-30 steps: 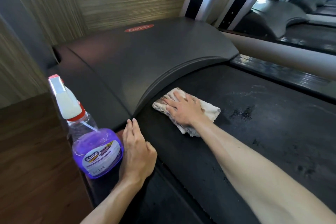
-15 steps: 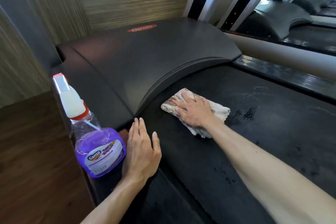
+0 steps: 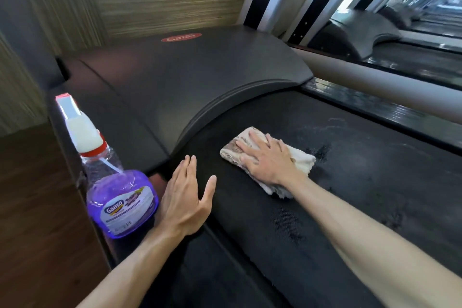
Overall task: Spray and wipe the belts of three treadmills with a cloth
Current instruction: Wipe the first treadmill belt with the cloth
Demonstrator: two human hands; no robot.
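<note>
Wiping step, first treadmill in view. Landmark = motor cover [image 3: 200, 82], dark, red logo on top.

R hand [image 3: 268, 162] flat on cloth [image 3: 295, 170], fingers [image 3: 252, 150] straight and spread, pressing not clenching; cloth folded into a pad, prob. so whole palm loads it evenly. Cloth on belt [image 3: 325, 220], just below curved front edge of motor cover, toward its right half. Wet dark patch w/ droplets on belt just right of cloth, likely spray not yet wiped up.

L hand [image 3: 186, 197] open, released, holding nothing; fingers straight, thumb out, resting on near edge of belt below left corner of motor cover. Judged as a brace for the lean-in.

Spray bottle [image 3: 117, 187] upright, purple liquid, white trigger w/ red collar, standing on side rail [image 3: 72, 162] left of motor cover, touching or just beside L hand; cannot tell which. Kept within reach for re-spray, prob.

More treadmills [image 3: 375, 32] visible beyond motor cover, upper right, blurred. Est. early in task: 1 of 3 belts in hand
</note>
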